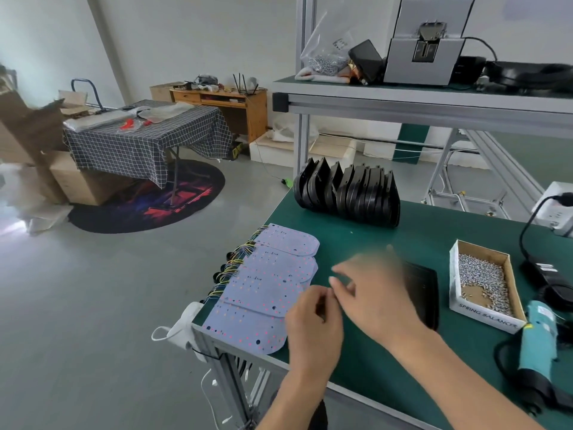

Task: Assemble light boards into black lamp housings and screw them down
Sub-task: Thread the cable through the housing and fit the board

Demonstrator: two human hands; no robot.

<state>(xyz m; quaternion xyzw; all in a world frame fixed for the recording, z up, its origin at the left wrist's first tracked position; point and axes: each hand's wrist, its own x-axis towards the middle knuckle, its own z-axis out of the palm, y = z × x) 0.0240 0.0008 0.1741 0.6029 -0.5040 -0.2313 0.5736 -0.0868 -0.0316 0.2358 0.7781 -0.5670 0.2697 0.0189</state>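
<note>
"SPRING BALANCER" printed in dark capitals along the white front wall of a small cardboard box (483,315) filled with screws, on the green table. Other labels too small or blurred to read.

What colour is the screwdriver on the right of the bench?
Teal body with a black grip, seen in the head view: screwdriver.

Blurry hands, half-hidden housing

The right hand (369,293) is smeared by motion and covers most of a black housing (423,293). Whatever the left hand (313,324) pinches is too small to make out. The screwdriver (539,346) runs off frame.
</note>
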